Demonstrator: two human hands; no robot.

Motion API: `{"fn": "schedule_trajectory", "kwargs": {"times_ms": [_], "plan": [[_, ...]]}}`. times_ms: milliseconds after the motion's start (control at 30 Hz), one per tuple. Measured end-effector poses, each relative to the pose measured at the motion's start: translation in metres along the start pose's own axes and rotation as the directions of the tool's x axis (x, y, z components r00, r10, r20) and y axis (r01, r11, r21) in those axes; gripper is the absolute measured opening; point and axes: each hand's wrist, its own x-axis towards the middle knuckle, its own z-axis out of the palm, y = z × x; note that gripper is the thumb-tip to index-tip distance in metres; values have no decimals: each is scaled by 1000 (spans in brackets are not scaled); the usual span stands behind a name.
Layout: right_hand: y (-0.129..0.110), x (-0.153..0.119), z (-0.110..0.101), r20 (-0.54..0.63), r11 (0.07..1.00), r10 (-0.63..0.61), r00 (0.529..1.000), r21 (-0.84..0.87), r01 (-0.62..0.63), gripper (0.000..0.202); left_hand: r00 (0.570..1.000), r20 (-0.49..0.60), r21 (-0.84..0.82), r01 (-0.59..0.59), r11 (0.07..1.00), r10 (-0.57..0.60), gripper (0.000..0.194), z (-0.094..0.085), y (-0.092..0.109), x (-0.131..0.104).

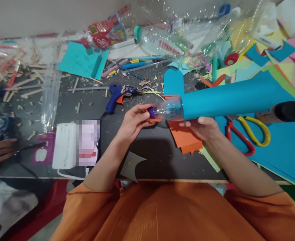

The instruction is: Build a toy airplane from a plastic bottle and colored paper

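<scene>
The left hand [134, 124] gripped orange paper around the bottle's purple cap [151, 112]. The right hand [204, 129] supported the blue-wrapped bottle [171, 107] from below, above the worktop [87, 100].

Both forearms [108, 159] reach forward and inward. The left hand [134, 124] pinches with fingers [142, 107] extended. The right hand [207, 128] faces upward, its partly hidden fingers seemingly curled.

I saw a narrow lane of dark tabletop [109, 135] between the phone [88, 142] and the left forearm [107, 164], with the glue gun [121, 95] obstructing its far end. Plastic bottles [159, 42] crowded the back; the blue-wrapped bottle [220, 98] and scissors [268, 132] hampered the right.
</scene>
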Motion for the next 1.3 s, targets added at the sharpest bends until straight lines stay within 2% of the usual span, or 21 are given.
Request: {"fn": "schedule_trajectory", "kwargs": {"times_ms": [333,667,800,900,933,1000,1033,1100,1200,1267,1300], "plan": [[-4,0,2,4,999,-18,1000,-37,19,20,999,-6,-56,46,997,-47,34,7,6,-2],[-3,-4,10,-93,995,-5,996,-104,-5,29,1000,-10,24,24,999,-24,32,3,-2,-2],[-16,-3,11,-132,975,-65,989,-218,35,35,999,34,35,-13,999,12,32,5,-3,-2],[-40,0,2,-157,915,-243,957,-364,173,43,999,25,10,-27,1000,26,38,6,-1,-1],[-49,1,-3,-209,882,-340,917,-409,234,42,1000,20,-1,-18,1000,18,40,7,0,-1],[-65,5,-13,-310,802,-515,799,-503,322,43,1000,15,-9,17,1000,-16,38,9,1,-2],[-72,7,-17,-339,772,-554,760,-550,317,43,999,15,4,33,999,-33,35,10,1,-2],[-80,12,-27,-357,712,-592,722,-651,261,43,999,3,70,41,997,-42,30,12,0,-2],[-86,20,-42,-362,662,-616,700,-719,211,41,996,-74,243,-21,970,40,21,13,-4,0],[-88,24,-53,-315,582,-595,739,-803,126,42,985,-115,381,-79,921,132,18,11,-7,1],[-90,25,-58,-244,472,-560,792,-879,64,42,977,-117,458,-106,883,178,18,10,-8,2]]}}
